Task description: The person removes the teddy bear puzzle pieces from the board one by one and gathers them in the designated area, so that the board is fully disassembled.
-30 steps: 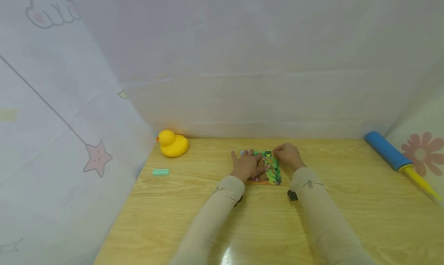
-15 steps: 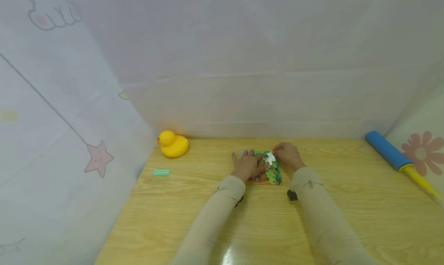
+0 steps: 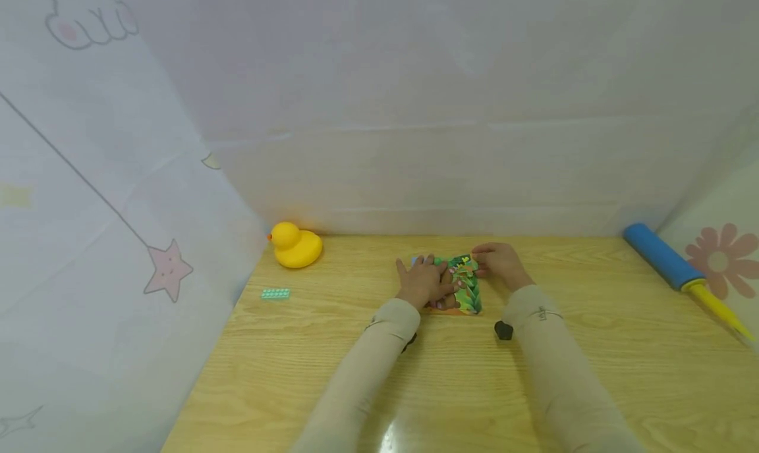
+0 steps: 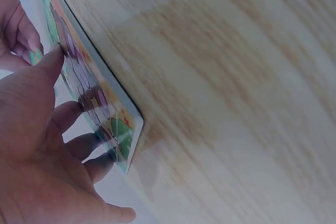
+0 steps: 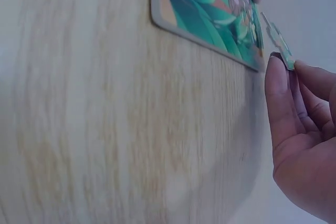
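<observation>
A colourful jigsaw puzzle (image 3: 470,296) in a flat tray lies near the table's far side, with green leaves printed on its right part. Across its left half, my left hand (image 3: 420,286) rests with fingers spread; the left wrist view shows the fingertips (image 4: 100,165) touching the picture. At the upper right corner, my right hand (image 3: 500,263) pinches a small jigsaw piece (image 5: 285,51) between thumb and fingers. In the right wrist view that piece is tilted and held just off the tray's edge. The left hand hides much of the picture.
A yellow rubber duck (image 3: 298,247) and a mint-green studded strip (image 3: 275,294) are at the left of the wooden table (image 3: 450,387). A blue and yellow pump-like toy (image 3: 658,258) lies at the far right. A hanging cloth (image 3: 379,176) borders the back.
The jigsaw piece was turned at the corner, its face looking pale half a second ago, and now looks darker and coloured. My right hand has shifted slightly right. The left stays still.
</observation>
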`<state>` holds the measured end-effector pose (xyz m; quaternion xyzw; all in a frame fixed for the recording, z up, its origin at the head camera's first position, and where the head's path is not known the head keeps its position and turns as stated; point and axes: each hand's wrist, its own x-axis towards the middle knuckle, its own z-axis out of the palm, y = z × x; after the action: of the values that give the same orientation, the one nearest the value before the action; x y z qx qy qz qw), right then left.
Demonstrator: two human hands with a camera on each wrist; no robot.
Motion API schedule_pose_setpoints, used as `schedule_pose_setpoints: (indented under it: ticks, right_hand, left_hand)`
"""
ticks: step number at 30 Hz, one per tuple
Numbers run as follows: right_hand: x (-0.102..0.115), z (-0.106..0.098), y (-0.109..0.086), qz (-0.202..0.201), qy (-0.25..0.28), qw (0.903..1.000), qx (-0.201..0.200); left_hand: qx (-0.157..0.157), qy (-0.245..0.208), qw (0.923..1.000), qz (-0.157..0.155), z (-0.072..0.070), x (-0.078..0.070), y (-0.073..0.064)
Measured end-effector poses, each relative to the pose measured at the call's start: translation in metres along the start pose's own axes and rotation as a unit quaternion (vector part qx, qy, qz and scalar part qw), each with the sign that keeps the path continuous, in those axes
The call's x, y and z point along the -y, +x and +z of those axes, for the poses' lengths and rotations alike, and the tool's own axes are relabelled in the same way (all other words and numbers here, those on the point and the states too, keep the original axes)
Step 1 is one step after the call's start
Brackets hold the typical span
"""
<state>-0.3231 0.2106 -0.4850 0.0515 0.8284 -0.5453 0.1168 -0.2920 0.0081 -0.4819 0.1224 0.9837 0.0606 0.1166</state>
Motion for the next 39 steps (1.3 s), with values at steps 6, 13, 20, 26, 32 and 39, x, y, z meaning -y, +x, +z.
schedule_pose_setpoints:
  ticks: [6,13,20,26,32,39]
  right_hand:
    - [-0.009,-0.014,-0.001,0.014,0.045,0.9989,0.007]
    - [-0.017,-0.029,-0.006,0.011,0.042,0.999,0.008]
    - [-0.029,-0.057,-0.01,0.021,0.06,0.998,0.0]
    - [-0.041,-0.081,-0.018,0.028,0.068,0.9973,-0.002]
    - [-0.049,-0.105,-0.029,0.027,0.066,0.9974,0.006]
    - [-0.061,-0.137,-0.04,0.023,0.037,0.999,0.005]
  left_hand:
    - [0.014,0.001,0.9998,-0.013,-0.002,-0.002,-0.001]
    - [0.012,0.007,0.9996,-0.024,-0.003,-0.002,-0.002]
    - [0.004,0.008,0.9999,-0.011,-0.003,-0.001,-0.004]
    - [0.003,0.014,0.9997,-0.02,-0.001,-0.001,-0.001]
    - [0.01,0.002,0.9997,-0.024,-0.002,-0.002,-0.002]
    - [0.013,-0.009,0.9997,-0.021,-0.001,-0.002,-0.002]
